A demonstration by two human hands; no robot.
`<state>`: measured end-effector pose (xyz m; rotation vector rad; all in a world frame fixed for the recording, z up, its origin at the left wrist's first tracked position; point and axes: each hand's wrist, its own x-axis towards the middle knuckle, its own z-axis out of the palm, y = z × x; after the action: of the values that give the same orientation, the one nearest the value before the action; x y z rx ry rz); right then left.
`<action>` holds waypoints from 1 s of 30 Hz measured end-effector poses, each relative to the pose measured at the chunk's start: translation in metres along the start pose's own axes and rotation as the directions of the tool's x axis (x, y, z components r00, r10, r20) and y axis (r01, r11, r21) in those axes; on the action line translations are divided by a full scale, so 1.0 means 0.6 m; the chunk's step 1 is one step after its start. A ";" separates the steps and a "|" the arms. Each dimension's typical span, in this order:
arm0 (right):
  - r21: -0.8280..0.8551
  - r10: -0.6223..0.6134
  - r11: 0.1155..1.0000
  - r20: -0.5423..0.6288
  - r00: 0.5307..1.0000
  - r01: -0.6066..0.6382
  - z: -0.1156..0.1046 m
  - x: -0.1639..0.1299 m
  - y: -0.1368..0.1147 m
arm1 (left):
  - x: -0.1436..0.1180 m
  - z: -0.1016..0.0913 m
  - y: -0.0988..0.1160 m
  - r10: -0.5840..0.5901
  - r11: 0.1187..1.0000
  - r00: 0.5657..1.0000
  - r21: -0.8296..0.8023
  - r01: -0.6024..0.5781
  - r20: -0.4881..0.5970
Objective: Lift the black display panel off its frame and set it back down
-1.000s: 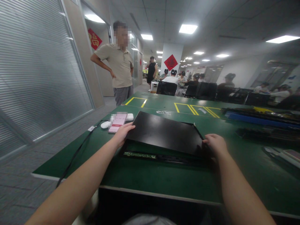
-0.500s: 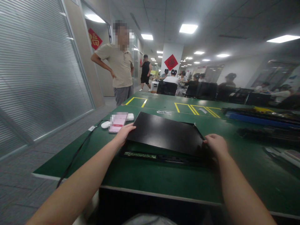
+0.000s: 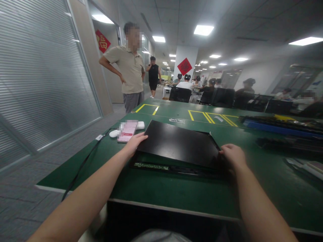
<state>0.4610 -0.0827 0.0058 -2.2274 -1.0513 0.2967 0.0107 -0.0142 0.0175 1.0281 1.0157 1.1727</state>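
A thin, dark screen panel is tilted above the green table, its near edge lifted. My left hand grips its left edge, thumb on the upper face and the other fingers mostly hidden underneath. At the right edge, my right hand pinches the panel's near corner between curled fingers. Beneath the panel lies a black frame, mostly covered. A narrow green circuit board shows along the frame's near side.
A phone and a white mouse-like object lie left of the panel, by a black cable. Yellow tape marks the far tabletop. Dark parts beside a blue tray occupy the right. A person stands beyond the table.
Both hands and the panel stay almost still. In the background, the person in black has walked nearer and slightly left.
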 end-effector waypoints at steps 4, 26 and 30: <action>-0.005 0.004 1.000 0.003 1.000 -0.004 0.000 0.001 0.001 | -0.001 0.000 0.000 -0.002 1.000 1.000 -0.001 0.002 0.014; -0.024 -0.016 1.000 0.007 1.000 0.016 -0.001 0.001 0.000 | -0.012 0.000 0.006 -0.023 0.999 0.994 0.026 0.021 0.110; -0.016 -0.015 1.000 0.008 1.000 0.015 -0.001 0.002 0.002 | -0.010 -0.001 0.007 -0.035 0.999 0.995 0.018 0.033 0.096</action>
<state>0.4627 -0.0825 0.0058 -2.2328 -1.0780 0.2920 0.0084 -0.0198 0.0218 1.0664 0.9651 1.0782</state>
